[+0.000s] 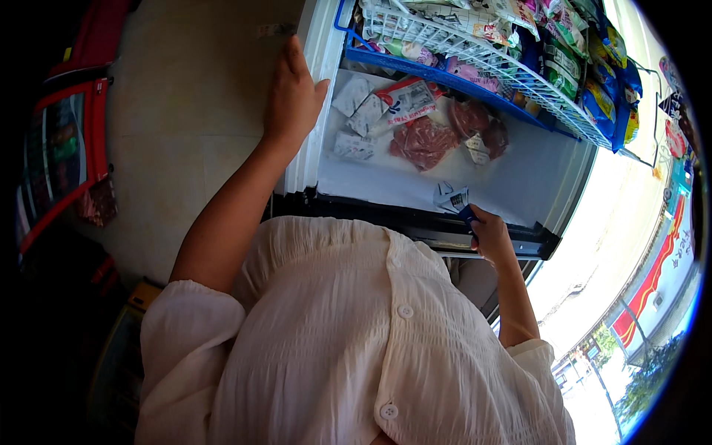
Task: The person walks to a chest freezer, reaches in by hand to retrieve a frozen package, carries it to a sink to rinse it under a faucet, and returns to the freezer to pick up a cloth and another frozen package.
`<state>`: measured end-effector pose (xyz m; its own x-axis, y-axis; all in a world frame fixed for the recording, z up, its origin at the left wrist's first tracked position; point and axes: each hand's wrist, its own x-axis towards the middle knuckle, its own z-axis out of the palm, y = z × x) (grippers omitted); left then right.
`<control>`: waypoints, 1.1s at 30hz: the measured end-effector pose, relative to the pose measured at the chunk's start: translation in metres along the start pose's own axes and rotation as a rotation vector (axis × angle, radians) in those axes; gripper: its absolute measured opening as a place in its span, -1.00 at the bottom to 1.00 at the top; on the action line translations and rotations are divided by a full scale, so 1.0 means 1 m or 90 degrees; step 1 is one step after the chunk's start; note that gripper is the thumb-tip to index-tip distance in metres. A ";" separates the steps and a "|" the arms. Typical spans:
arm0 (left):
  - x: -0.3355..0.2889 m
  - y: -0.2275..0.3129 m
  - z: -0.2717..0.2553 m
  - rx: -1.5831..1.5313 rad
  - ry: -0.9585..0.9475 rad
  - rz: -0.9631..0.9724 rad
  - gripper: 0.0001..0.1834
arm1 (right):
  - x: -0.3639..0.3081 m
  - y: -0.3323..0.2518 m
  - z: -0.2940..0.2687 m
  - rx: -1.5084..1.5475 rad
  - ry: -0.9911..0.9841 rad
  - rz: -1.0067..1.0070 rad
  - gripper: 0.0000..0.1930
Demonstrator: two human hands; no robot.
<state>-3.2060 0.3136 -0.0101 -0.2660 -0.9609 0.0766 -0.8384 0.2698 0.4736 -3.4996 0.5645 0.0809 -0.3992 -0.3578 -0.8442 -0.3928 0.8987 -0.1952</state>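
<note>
My right hand (491,236) is closed on the end of a small dark-blue and white packet (454,199) at the near side of an open chest freezer (519,178). Further left, my left hand (293,104) is raised beside the freezer's left rim (315,81), fingers stretched and thumb apart, holding nothing; whether it touches the rim I cannot tell. On the freezer floor lie clear-wrapped red meat (424,141), a second dark red meat pack (471,119), a red-and-white printed bag (410,101) and several small white packets (353,95).
A white wire basket (475,55) full of colourful packaged goods spans the freezer's far side, above a blue bar (452,85). Black edging (415,215) runs along the near side. A red-framed glass-front cabinet (59,152) stands at far left on the tiled floor (193,96).
</note>
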 end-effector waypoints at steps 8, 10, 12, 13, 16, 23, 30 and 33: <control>-0.002 -0.002 0.000 0.002 -0.005 -0.006 -0.11 | 0.001 -0.010 0.000 0.026 -0.018 0.042 -0.57; -0.001 -0.001 0.000 -0.003 0.000 0.004 -0.11 | 0.002 -0.008 -0.001 0.054 0.026 0.023 -0.56; 0.000 0.003 0.000 -0.010 -0.013 -0.002 -0.11 | 0.005 0.007 0.012 0.034 0.130 -0.080 -0.56; 0.000 0.006 -0.003 -0.012 -0.021 -0.016 -0.11 | 0.004 0.004 0.011 0.020 0.071 -0.031 -0.56; -0.002 0.002 -0.003 -0.008 -0.016 -0.015 -0.11 | -0.003 -0.014 0.001 0.009 -0.050 0.044 -0.56; -0.001 0.000 -0.001 -0.021 0.001 0.001 -0.10 | -0.001 -0.022 0.033 0.045 0.007 -0.061 -0.53; -0.002 -0.002 -0.001 -0.025 -0.014 -0.008 -0.09 | -0.001 -0.045 0.043 0.094 -0.042 -0.086 -0.55; -0.002 0.002 -0.004 -0.031 -0.024 -0.023 -0.10 | 0.007 -0.047 0.044 0.016 -0.149 -0.053 -0.58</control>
<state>-3.2053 0.3154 -0.0057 -0.2545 -0.9667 0.0262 -0.8241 0.2310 0.5172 -3.4478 0.5312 0.0627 -0.1616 -0.3651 -0.9168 -0.3943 0.8756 -0.2792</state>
